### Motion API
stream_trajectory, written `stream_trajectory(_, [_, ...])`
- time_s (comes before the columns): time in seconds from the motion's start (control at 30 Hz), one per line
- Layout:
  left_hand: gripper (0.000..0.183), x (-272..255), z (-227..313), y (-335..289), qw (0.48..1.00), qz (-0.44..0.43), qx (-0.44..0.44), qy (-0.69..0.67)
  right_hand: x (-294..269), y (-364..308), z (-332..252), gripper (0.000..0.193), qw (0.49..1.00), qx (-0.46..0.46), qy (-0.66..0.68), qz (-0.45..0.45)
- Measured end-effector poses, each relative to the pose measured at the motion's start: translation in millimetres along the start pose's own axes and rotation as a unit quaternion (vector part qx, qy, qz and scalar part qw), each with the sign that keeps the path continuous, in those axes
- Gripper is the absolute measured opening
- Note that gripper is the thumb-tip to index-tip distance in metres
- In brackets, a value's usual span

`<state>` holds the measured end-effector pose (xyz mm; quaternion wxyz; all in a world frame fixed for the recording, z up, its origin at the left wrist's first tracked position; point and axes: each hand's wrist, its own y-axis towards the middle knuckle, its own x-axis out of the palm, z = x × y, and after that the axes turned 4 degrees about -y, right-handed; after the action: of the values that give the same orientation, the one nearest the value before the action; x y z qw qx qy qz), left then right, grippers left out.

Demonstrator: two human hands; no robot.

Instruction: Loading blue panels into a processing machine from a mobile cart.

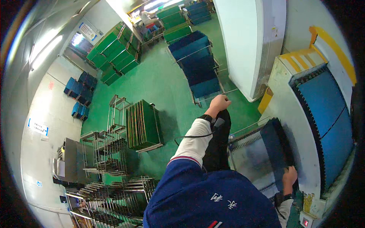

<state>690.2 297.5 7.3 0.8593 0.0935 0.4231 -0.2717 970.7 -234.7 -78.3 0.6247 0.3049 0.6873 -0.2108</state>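
My left hand [220, 105] is held out in front of my dark trousers, its fingers curled into a loose fist with nothing visible in them. A dark band with a thin cord circles that wrist. Low on the right, my right hand [289, 176] is closed at the near edge of a dark blue board [274, 142]. That board stands upright with others at the right side of a wire rack [249, 142], beside a pale machine. The fingertips of this hand are partly hidden.
A pale machine [300, 102] with blue boards [323, 95] stands on the right, below a tall white cabinet [243, 41]. Ahead are racks of blue boards [195, 60] and green boards [114, 49]. Metal racks [110, 152] and a green-board rack [142, 123] stand left. A person [146, 17] sits far back.
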Motion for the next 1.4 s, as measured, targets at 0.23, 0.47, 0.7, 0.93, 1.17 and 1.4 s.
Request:
stream_trajectory(0.23, [0.036, 1, 2, 2, 1.000, -0.005, -0.003, 0.015, -125, -8, -19, 0.037, 0.996, 0.088, 0.020, -0.027])
stream_trajectory(0.47, [0.037, 2, 1, 7, 0.999, -0.038, -0.022, 0.017, -129, -23, -14, 0.038, 0.974, 0.151, 0.160, -0.045])
stream_trajectory(0.7, [0.037, 0, -8, 7, 0.999, -0.030, -0.013, 0.013, -20, -26, -57, 0.023, 0.966, -0.001, 0.237, 0.105])
stream_trajectory(0.93, [0.036, -2, 3, 1, 1.000, -0.015, -0.017, 0.011, 23, -54, -55, 0.023, 0.952, 0.003, 0.305, 0.026])
stream_trajectory(1.17, [0.037, 1, 2, 7, 0.999, -0.031, -0.011, 0.008, 48, -58, -37, 0.029, 0.969, -0.092, 0.195, 0.123])
stream_trajectory(1.4, [0.037, 1, -4, 7, 0.999, -0.031, -0.014, 0.014, 35, -52, -58, 0.027, 0.977, -0.051, 0.195, 0.075])
